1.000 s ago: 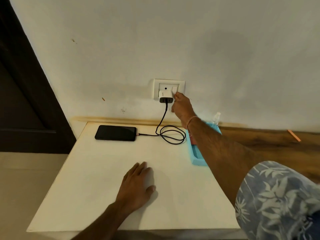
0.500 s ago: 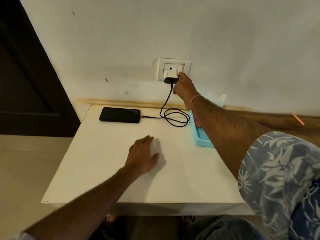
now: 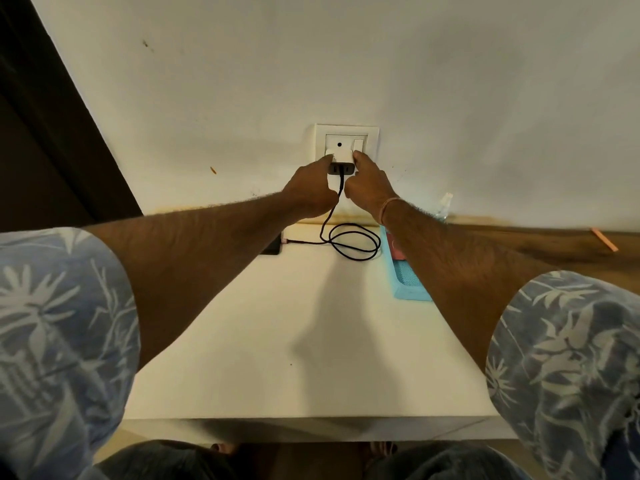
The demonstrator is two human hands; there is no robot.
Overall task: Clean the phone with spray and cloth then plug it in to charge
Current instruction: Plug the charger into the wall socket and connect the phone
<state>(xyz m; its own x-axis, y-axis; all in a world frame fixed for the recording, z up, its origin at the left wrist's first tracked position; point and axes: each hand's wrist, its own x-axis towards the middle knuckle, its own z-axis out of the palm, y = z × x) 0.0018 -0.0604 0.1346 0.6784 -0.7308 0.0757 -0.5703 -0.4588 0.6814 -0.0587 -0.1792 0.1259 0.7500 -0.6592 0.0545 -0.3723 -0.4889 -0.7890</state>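
Observation:
A white charger [image 3: 339, 156] with a dark underside sits in the wall socket [image 3: 346, 130]. My left hand [image 3: 311, 192] grips the charger's left side with curled fingers. My right hand [image 3: 367, 185] holds its right edge, with the fingertip just below the socket's switch [image 3: 358, 144]. A black cable [image 3: 353, 242] drops from the charger, loops on the white table [image 3: 294, 341] and runs left to the black phone [image 3: 272, 249]. My left forearm hides all but one corner of the phone.
A light-blue tray [image 3: 408, 289] holding something red [image 3: 398, 252] lies under my right forearm. A clear spray bottle [image 3: 445, 204] stands by the wall behind it. An orange stick [image 3: 604, 239] lies on the wooden surface at right. A dark door [image 3: 41, 133] stands at left.
My left hand has lifted off the table and reached up to the charger's left side. My right hand stays at the socket. The camera has moved closer and tilted down.

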